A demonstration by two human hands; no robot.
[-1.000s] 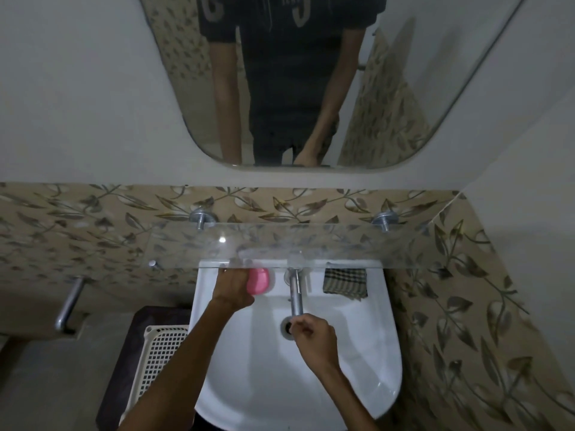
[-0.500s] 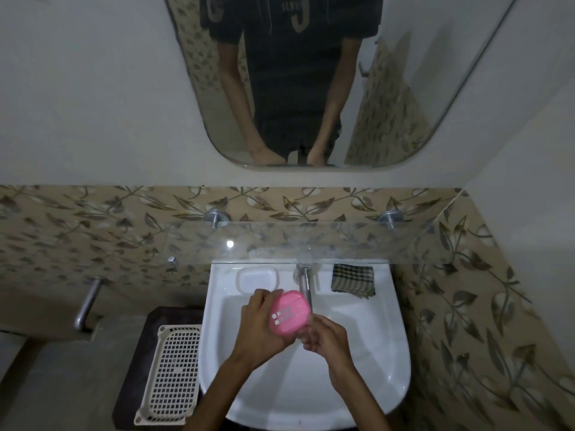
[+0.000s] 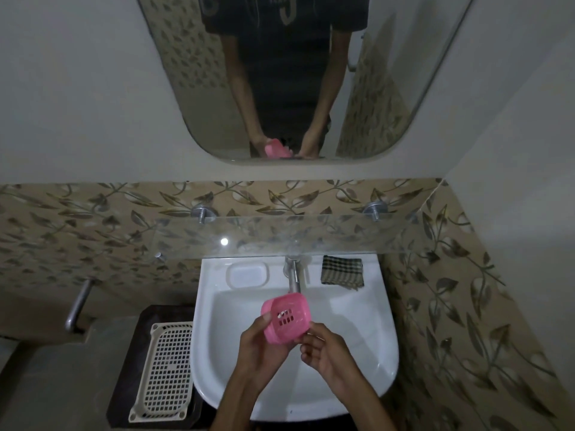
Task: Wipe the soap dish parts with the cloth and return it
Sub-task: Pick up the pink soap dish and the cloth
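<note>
- The white washbasin (image 3: 367, 362) is the biggest thing before us, and we keep our work over its bowl, so drips or a slip would land in it rather than on the floor.
- The glass shelf (image 3: 342, 234) juts out above the basin's back ledge; we judge it wise to keep the dish low and clear of its edge when we reach back.
- The cream perforated tray (image 3: 168, 368) lies left of the basin on a dark stand, well apart from our work.
- Our left hand (image 3: 258, 346) grips the pink soap dish from its left side, fingers curled round the rim.
- Our right hand (image 3: 323, 353) pinches the dish's lower right edge, its fingers curled on it; the step in hand looks like pulling the slotted insert from the outer shell, best done with a steady pull while the left hand holds firm.
- The pink soap dish (image 3: 287, 317) hangs above the bowl, just in front of the tap (image 3: 294, 275), tilted so its slotted face shows.
- The checked cloth (image 3: 342, 272) lies folded on the back ledge, right of the tap, untouched; we should free one hand for it once the parts separate.
- The moulded soap recess (image 3: 247, 275), left of the tap, seems the place to return the dish.
</note>
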